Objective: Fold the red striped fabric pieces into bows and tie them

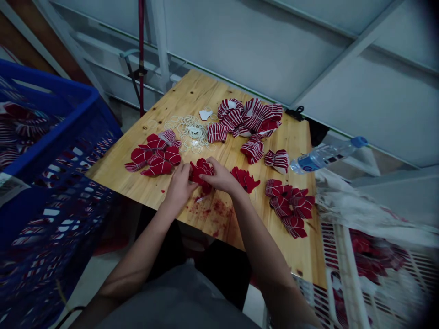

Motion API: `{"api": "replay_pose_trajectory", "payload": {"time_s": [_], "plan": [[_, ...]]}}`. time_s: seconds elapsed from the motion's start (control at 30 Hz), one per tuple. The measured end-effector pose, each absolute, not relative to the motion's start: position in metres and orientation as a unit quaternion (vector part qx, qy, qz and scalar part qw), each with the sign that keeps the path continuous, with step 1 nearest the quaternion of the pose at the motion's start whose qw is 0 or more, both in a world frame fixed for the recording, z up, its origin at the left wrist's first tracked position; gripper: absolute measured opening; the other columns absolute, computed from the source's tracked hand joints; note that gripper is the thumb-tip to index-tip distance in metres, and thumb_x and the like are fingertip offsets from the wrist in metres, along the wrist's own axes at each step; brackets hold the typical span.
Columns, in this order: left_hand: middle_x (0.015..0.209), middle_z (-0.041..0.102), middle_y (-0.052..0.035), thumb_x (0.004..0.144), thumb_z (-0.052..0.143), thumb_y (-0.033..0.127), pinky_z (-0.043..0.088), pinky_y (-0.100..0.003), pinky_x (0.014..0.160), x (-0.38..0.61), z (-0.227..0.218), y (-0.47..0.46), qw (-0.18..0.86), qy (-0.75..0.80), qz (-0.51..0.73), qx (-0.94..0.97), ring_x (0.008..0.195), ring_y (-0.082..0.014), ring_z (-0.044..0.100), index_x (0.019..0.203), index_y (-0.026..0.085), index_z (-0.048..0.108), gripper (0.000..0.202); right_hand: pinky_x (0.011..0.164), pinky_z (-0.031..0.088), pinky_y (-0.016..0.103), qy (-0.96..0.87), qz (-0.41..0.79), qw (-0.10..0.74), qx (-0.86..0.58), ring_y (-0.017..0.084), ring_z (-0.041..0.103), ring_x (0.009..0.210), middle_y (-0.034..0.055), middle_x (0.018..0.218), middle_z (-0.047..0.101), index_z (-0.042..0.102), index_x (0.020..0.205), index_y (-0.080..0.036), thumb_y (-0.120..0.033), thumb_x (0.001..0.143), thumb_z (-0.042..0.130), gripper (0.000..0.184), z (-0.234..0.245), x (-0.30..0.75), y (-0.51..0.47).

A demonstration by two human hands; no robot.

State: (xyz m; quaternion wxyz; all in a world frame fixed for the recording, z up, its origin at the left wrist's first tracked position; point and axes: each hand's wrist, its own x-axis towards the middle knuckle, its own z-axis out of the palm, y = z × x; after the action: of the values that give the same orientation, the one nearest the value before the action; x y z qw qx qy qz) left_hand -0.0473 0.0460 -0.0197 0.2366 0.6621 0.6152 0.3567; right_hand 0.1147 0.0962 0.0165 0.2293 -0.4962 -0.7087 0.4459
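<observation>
Near the front of the wooden table, a bunch of red fabric pieces (202, 172) is gripped from both sides. My left hand (179, 183) pinches its left edge, and my right hand (221, 176) has its fingers closed over the right side. To the right of my right hand lies a small stack of red fabric pieces (245, 179). Left of my left hand rest several red bundles with white lines (156, 155). A loose heap of pale rubber bands (195, 131) sits just beyond my hands. Red lint (219, 208) is scattered on the wood below them.
Striped fabric bundles (254, 116) lie at the back of the table (192, 91), more bundles (291, 201) at the right. A plastic bottle (322, 157) leans at the right edge. A blue crate (65, 183) stands left, a white crate (350, 274) right, both holding fabric.
</observation>
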Motion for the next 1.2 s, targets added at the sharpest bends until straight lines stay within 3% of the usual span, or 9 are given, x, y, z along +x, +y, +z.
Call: {"api": "replay_pose_trajectory", "payload": {"time_s": [0.2, 0.43, 0.57, 0.67, 0.73, 0.83, 0.97, 1.07, 1.2], "plan": [[0.111, 0.057, -0.0049, 0.057, 0.082, 0.025, 0.051, -0.038, 0.091, -0.045, -0.013, 0.038, 0.421, 0.555, 0.556, 0.452, 0.102, -0.0202, 0.062, 0.103, 0.023, 0.046, 0.058, 0.079, 0.054, 0.033, -0.557, 0.545, 0.41, -0.474, 0.018, 0.064, 0.085, -0.0003, 0.093, 0.067, 0.055, 0.1, -0.024, -0.031, 0.068, 0.068, 0.035, 0.025, 0.137, 0.1], [0.1, 0.067, -0.0088, 0.07, 0.073, 0.041, 0.052, -0.04, 0.091, -0.018, 0.0, 0.056, 0.649, 0.444, 0.512, 0.346, 0.093, -0.0193, 0.067, 0.097, 0.019, 0.055, 0.039, 0.082, 0.056, 0.035, -0.47, 0.621, 0.487, -0.395, 0.02, 0.068, 0.088, 0.0006, 0.099, 0.07, 0.056, 0.102, -0.025, -0.033, 0.064, 0.073, 0.042, 0.034, 0.155, 0.092], [0.105, 0.065, -0.0116, 0.075, 0.065, 0.032, 0.044, -0.047, 0.099, -0.012, -0.005, 0.066, 0.46, 0.558, 0.428, 0.543, 0.104, -0.0262, 0.061, 0.103, 0.016, 0.064, 0.032, 0.087, 0.054, 0.037, -0.454, 0.565, 0.553, -0.411, 0.022, 0.066, 0.1, 0.0025, 0.106, 0.07, 0.055, 0.104, -0.025, -0.034, 0.063, 0.074, 0.045, 0.034, 0.171, 0.095], [0.113, 0.059, -0.0118, 0.072, 0.063, 0.025, 0.038, -0.051, 0.103, -0.019, -0.011, 0.064, 0.27, 0.576, 0.306, 0.708, 0.113, -0.031, 0.051, 0.116, 0.018, 0.065, 0.044, 0.089, 0.054, 0.039, -0.446, 0.557, 0.544, -0.442, 0.024, 0.065, 0.104, 0.0042, 0.109, 0.069, 0.056, 0.105, -0.025, -0.037, 0.062, 0.073, 0.048, 0.034, 0.19, 0.091], [0.122, 0.054, -0.0122, 0.073, 0.064, 0.027, 0.037, -0.052, 0.103, -0.023, -0.012, 0.062, 0.232, 0.546, 0.233, 0.77, 0.118, -0.0332, 0.046, 0.126, 0.021, 0.061, 0.054, 0.089, 0.054, 0.04, -0.442, 0.569, 0.525, -0.453, 0.026, 0.064, 0.105, 0.0046, 0.11, 0.07, 0.057, 0.105, -0.024, -0.039, 0.062, 0.073, 0.049, 0.033, 0.201, 0.08], [0.135, 0.045, -0.0132, 0.076, 0.065, 0.036, 0.035, -0.055, 0.102, -0.023, -0.009, 0.065, 0.218, 0.512, 0.176, 0.812, 0.125, -0.037, 0.039, 0.13, 0.026, 0.059, 0.055, 0.088, 0.054, 0.04, -0.435, 0.59, 0.503, -0.458, 0.027, 0.065, 0.102, 0.0048, 0.105, 0.071, 0.061, 0.102, -0.023, -0.04, 0.064, 0.073, 0.044, 0.032, 0.212, 0.054], [0.137, 0.048, -0.0124, 0.074, 0.068, 0.033, 0.034, -0.055, 0.101, -0.015, -0.004, 0.077, 0.215, 0.494, 0.157, 0.828, 0.127, -0.0372, 0.038, 0.107, 0.024, 0.069, 0.034, 0.086, 0.053, 0.039, -0.414, 0.618, 0.488, -0.457, 0.024, 0.067, 0.091, 0.0035, 0.093, 0.072, 0.065, 0.091, -0.022, -0.038, 0.067, 0.074, 0.03, 0.027, 0.218, 0.02], [0.113, 0.065, -0.0106, 0.072, 0.067, 0.025, 0.038, -0.052, 0.098, -0.013, -0.002, 0.081, 0.241, 0.495, 0.182, 0.815, 0.114, -0.0326, 0.05, 0.086, 0.021, 0.07, 0.015, 0.085, 0.053, 0.037, -0.419, 0.639, 0.468, -0.444, 0.02, 0.066, 0.083, 0.0016, 0.088, 0.072, 0.066, 0.085, -0.022, -0.038, 0.065, 0.078, 0.029, 0.022, 0.213, 0.015], [0.08, 0.072, -0.0048, 0.07, 0.065, 0.024, 0.05, -0.041, 0.084, -0.021, 0.008, 0.081, 0.417, 0.466, 0.235, 0.745, 0.084, -0.0235, 0.065, 0.079, 0.021, 0.073, 0.012, 0.088, 0.052, 0.036, -0.44, 0.654, 0.454, -0.416, 0.018, 0.066, 0.085, 0.0, 0.086, 0.072, 0.067, 0.086, -0.021, -0.039, 0.064, 0.08, 0.031, 0.017, 0.197, 0.031]]}}
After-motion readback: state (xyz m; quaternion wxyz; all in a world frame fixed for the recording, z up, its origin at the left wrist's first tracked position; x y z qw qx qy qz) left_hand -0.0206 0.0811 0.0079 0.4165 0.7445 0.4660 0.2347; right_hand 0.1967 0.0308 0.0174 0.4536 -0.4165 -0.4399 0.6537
